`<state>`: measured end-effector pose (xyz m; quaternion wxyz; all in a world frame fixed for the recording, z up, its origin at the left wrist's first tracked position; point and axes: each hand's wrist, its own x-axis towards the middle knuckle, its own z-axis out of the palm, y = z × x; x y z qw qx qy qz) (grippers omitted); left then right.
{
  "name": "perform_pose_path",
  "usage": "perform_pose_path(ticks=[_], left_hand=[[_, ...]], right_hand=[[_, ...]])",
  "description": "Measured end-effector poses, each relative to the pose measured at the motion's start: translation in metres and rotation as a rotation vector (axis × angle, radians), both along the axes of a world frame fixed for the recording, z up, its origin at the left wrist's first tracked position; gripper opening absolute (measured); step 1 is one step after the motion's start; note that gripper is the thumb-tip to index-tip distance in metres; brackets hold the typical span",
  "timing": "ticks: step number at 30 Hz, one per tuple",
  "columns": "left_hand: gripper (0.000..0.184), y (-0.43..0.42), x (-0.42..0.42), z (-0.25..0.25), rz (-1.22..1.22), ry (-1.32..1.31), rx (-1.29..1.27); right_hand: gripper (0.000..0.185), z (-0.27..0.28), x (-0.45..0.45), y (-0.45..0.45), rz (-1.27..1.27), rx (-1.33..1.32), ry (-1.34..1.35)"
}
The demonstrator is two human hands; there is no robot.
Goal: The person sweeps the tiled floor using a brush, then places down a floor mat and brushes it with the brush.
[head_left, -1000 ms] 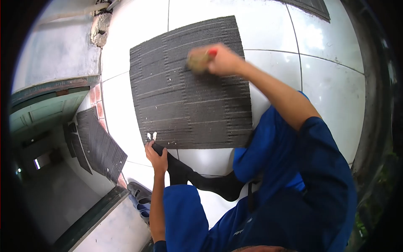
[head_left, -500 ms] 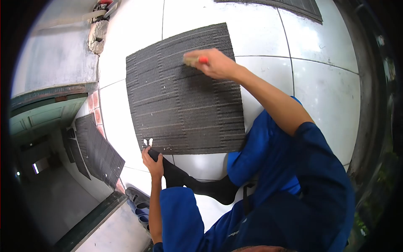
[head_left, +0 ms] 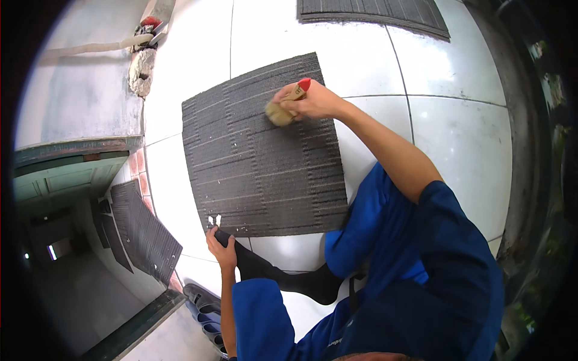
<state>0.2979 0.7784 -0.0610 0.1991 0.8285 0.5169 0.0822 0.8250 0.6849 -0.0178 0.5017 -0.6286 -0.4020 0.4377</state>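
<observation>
A dark grey striped carpet tile [head_left: 265, 180] lies on the white floor, with small white scraps [head_left: 217, 221] near its lower left corner. My right hand [head_left: 313, 101] is closed round the wooden handle of a red-tipped brush [head_left: 280, 114]. The brush's pale bristles are over the upper middle of the tile, slightly blurred. At the lower left corner, my left hand [head_left: 223, 249] has its fingers on the tile's edge. Its thumb is beside the toe of my black-socked foot [head_left: 259, 262], which reaches that corner.
More carpet tiles [head_left: 379, 11] are stacked at the top right. Other striped tiles [head_left: 144, 228] lean by the doorway at left, near a dark sill [head_left: 135, 325]. Dark sandals [head_left: 205, 307] sit beside my left forearm. A pale pipe [head_left: 96, 48] runs along the wall.
My right hand has turned, and the brush now points down-left with its red end up. My left hand stays at the tile's corner. The whole view has shifted slightly.
</observation>
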Motion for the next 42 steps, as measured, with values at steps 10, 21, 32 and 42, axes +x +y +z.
perform_pose_path(ticks=[10, 21, 32, 42], left_hand=[[0.061, 0.001, 0.001, -0.002, 0.034, -0.028, 0.013], [0.061, -0.002, -0.001, -0.008, -0.008, 0.052, 0.21], [0.062, 0.004, -0.006, -0.01, 0.004, -0.004, 0.066], [0.06, 0.0, -0.005, -0.013, -0.007, -0.05, 0.133]], right_hand=[[0.024, -0.026, 0.067, -0.029, -0.57, 0.379, -0.549], [0.015, -0.023, -0.003, -0.004, -0.071, 0.501, -0.095], [0.018, 0.003, 0.054, -0.017, -0.287, -0.025, -0.163], [0.027, -0.022, 0.005, -0.001, -0.175, 0.251, 0.03]])
